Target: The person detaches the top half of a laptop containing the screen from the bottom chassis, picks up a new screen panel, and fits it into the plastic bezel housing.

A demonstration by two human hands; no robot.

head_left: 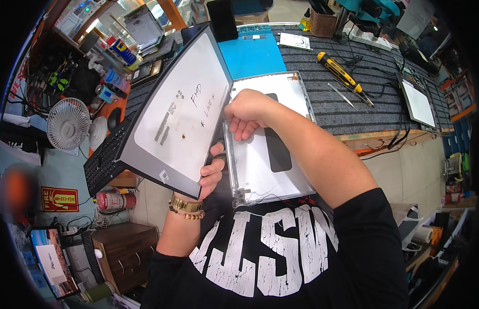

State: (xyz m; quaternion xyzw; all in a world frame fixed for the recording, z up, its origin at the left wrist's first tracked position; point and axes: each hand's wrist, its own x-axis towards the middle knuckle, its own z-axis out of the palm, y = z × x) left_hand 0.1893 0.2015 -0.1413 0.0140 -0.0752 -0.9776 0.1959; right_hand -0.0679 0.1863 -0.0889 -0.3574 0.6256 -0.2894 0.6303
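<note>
A laptop screen panel [162, 116], its pale back marked with handwriting and printed labels, stands tilted up on the left. My left hand [212, 167] grips its lower right edge, fingers wrapped round it. To the right lies an open laptop lid shell [255, 170] with a white inside, a dark rectangle [279, 149] and a metal hinge [242, 195] at its near corner. My right hand [248, 113] is over the shell's left edge, close to the panel. Its fingers are curled and closed; what they pinch, if anything, is hidden.
A blue mat [251, 55] and a hard drive [295, 41] lie beyond the shell. Tweezers [341, 96] and a yellow-black screwdriver [342, 74] are on the striped grey mat [322, 110]. A circuit board with a white pad [417, 100] sits right, a black keyboard [108, 159] and white fan [68, 123] left.
</note>
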